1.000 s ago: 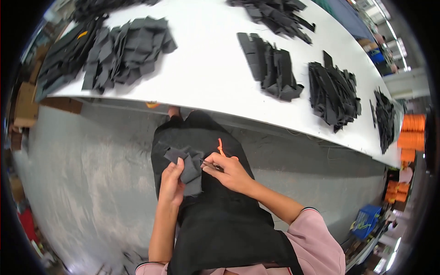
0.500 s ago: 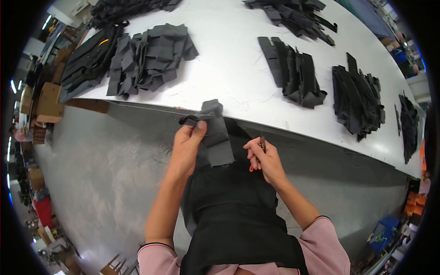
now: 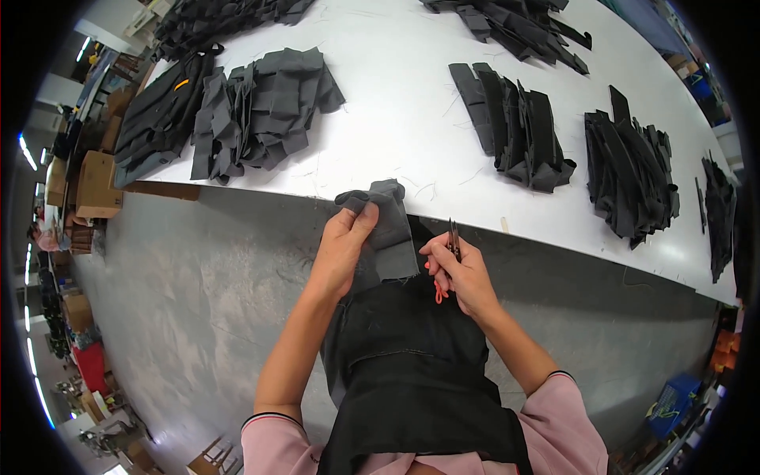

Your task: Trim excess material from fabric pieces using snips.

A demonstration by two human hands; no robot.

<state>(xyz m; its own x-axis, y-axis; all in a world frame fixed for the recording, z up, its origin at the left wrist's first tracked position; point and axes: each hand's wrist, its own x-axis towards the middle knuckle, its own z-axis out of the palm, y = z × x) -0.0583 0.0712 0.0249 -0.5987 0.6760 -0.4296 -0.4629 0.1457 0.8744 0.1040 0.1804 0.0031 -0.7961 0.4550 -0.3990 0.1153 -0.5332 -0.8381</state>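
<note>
My left hand (image 3: 346, 241) is closed on a dark grey fabric piece (image 3: 393, 241), thumb on top. The cloth is folded over at its upper end, by the table's near edge, and its lower end hangs down with a frayed edge. To the right of it, my right hand (image 3: 461, 273) is closed around small dark thread snips (image 3: 453, 237) with a red cord loop (image 3: 439, 293). The blades point up, away from me, and stand apart from the cloth. Part of the snips is hidden in my fingers.
On the white table (image 3: 388, 103) lie a pile of grey fabric pieces (image 3: 273, 107), a black bag-like item (image 3: 158, 111) with an orange tag, and several heaps of dark strips (image 3: 518, 131). Loose threads are scattered there. Cardboard boxes (image 3: 99, 186) stand at left, a blue crate (image 3: 673, 404) at right.
My left hand and the cloth have shifted slightly right and the cloth's top has turned. The snips in my right hand now point more upright, with more of the blades and cord showing.
</note>
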